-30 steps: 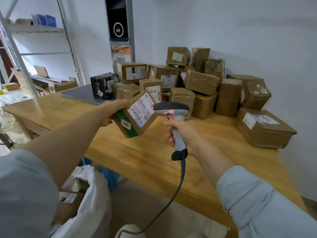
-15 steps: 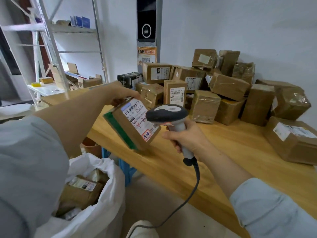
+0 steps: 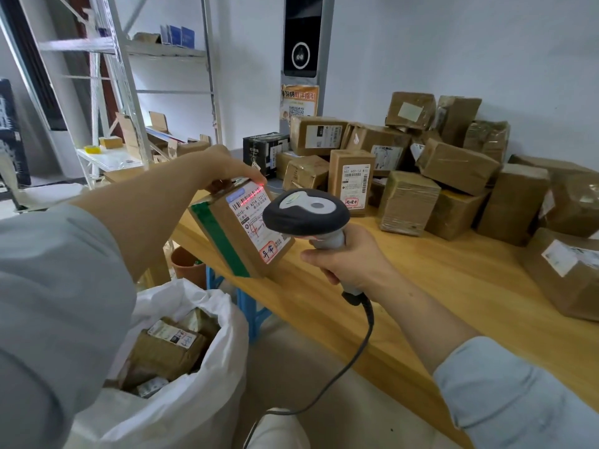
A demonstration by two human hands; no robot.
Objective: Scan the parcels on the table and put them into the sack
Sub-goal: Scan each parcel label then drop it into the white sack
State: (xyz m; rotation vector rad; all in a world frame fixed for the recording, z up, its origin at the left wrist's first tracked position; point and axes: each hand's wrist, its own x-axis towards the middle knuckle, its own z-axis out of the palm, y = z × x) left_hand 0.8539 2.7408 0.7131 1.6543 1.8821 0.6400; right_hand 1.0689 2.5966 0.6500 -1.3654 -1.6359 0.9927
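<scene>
Left hand [image 3: 227,170] fingers clamp the parcel [image 3: 241,228] top, box hanging below; right hand [image 3: 350,260] fingers wrap the scanner [image 3: 306,213] handle.

Matt brown cardboard parcel [image 3: 240,231] in my left hand [image 3: 227,166], glossy green tape [image 3: 220,241], matt black plastic scanner [image 3: 304,215] beside the parcel, smooth wooden table [image 3: 437,286] behind it, white woven sack [image 3: 194,400] below it

Brown parcel [image 3: 249,228], green-taped, its white label crossed by a red line, tilts at centre beside a grey scanner [image 3: 306,213]; other parcels [image 3: 457,165] heap upper right; white sack [image 3: 194,400] lower left.
</scene>
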